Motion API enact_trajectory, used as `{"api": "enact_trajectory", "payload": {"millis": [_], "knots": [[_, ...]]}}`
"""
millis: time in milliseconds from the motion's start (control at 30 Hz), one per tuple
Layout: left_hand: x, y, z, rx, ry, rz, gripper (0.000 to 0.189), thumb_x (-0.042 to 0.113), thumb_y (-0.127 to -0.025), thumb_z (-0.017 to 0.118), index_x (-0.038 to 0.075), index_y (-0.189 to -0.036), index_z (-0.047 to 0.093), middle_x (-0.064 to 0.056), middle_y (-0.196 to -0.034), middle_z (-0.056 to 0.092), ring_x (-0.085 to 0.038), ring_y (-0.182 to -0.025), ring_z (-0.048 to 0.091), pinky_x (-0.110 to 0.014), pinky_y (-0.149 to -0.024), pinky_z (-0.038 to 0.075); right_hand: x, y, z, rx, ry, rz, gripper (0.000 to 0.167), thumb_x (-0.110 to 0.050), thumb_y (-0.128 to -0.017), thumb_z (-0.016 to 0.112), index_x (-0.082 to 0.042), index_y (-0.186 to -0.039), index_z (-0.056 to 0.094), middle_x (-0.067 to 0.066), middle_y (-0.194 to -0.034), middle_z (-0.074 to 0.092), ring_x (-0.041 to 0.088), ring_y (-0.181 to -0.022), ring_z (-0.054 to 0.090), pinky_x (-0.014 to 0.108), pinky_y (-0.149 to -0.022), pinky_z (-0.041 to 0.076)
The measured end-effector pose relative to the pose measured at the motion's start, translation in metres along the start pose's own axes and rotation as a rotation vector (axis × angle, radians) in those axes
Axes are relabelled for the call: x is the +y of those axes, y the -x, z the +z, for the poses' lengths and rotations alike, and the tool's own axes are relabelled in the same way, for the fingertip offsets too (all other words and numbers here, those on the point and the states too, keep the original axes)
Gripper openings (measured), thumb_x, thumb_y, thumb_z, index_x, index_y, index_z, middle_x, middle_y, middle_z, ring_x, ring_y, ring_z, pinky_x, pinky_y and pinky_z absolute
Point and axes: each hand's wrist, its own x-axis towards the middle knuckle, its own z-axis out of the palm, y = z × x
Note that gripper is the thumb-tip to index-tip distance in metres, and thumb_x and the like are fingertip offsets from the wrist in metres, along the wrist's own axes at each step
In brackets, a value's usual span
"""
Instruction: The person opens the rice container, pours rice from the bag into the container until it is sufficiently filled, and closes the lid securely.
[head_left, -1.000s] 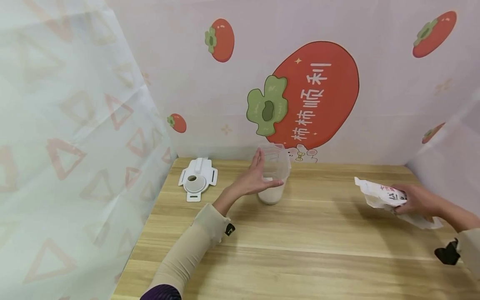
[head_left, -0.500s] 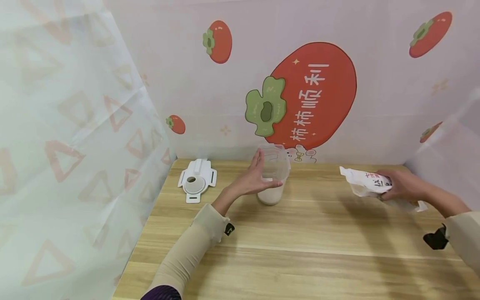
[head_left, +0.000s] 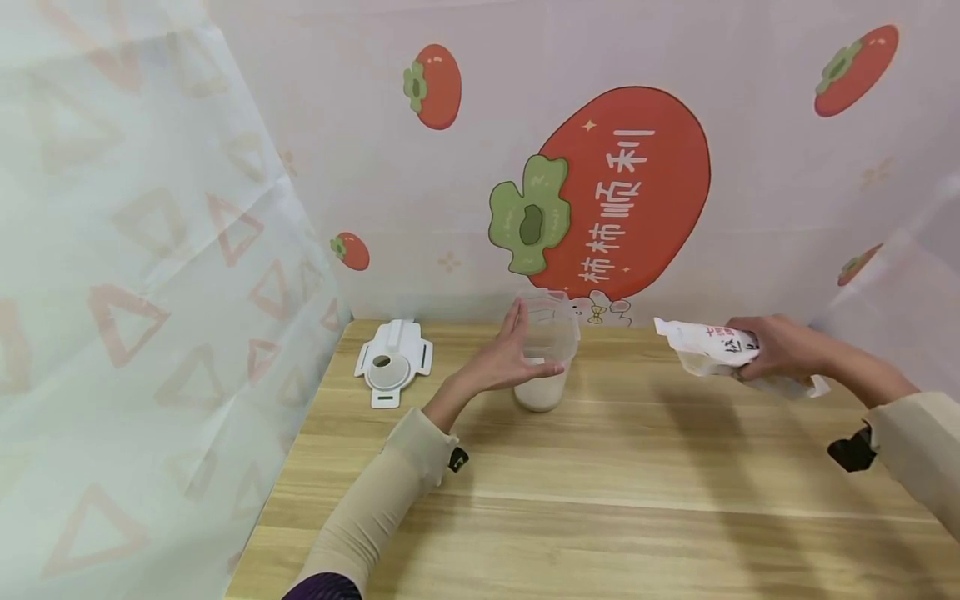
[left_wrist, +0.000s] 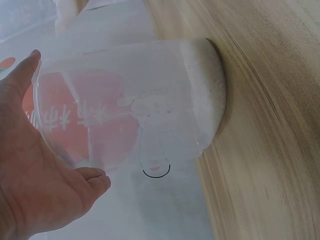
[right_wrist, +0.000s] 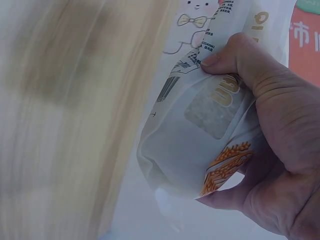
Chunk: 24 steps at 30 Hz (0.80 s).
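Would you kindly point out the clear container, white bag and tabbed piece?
Clear container [left_wrist: 125,105], left wrist view: side wall.
White bag [right_wrist: 207,114], right wrist view: clear window.
White tabbed piece [head_left: 393,370], head view: raised part.

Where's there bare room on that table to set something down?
The table is bare in front between left sleeve and right sleeve, and right of the clear container, below the held bag. Back left to middle is crowded: white plastic piece, container, left hand.

Head view: right hand [head_left: 783,346] hides part of white bag [head_left: 701,343]; right sleeve [head_left: 918,450] runs off the right edge, purple sleeve [head_left: 326,586] off the bottom. Left wrist: left hand [left_wrist: 42,185] cropped at left — white layer [left_wrist: 204,85] in clear container [left_wrist: 170,75] too hazy to identify. Right wrist: tabletop [right_wrist: 75,150] blurred, bag cut off up top — smallest print [right_wrist: 225,9] unreadable.
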Motion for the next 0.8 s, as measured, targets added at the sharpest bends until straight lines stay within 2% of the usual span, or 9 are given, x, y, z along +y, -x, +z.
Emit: {"api": "enact_trajectory", "payload": {"millis": [467, 800], "knots": [[0.001, 0.002, 0.001, -0.002, 0.005, -0.001, 0.131, 0.076, -0.088, 0.069, 0.016, -0.168, -0.016, -0.006, -0.178, -0.016, -0.035, -0.157, 0.033, -0.050, -0.114, 0.049, -0.028, -0.026, -0.016, -0.047, -0.007, -0.006, 0.051, -0.023, -0.070, 0.097, -0.012, -0.113, 0.071, -0.007, -0.094, 0.066, 0.009, -0.075, 0.055, 0.026, -0.065, 0.046], [0.001, 0.001, 0.000, -0.001, 0.011, -0.003, 0.132, 0.075, -0.088, 0.069, 0.016, -0.168, -0.017, 0.000, -0.177, -0.022, -0.035, -0.158, 0.031, -0.050, -0.116, 0.047, -0.041, -0.049, -0.023, -0.073, -0.009, -0.024, 0.054, -0.020, -0.070, 0.097, -0.008, -0.115, 0.070, -0.004, -0.097, 0.067, 0.012, -0.077, 0.055, 0.029, -0.066, 0.045]]}}
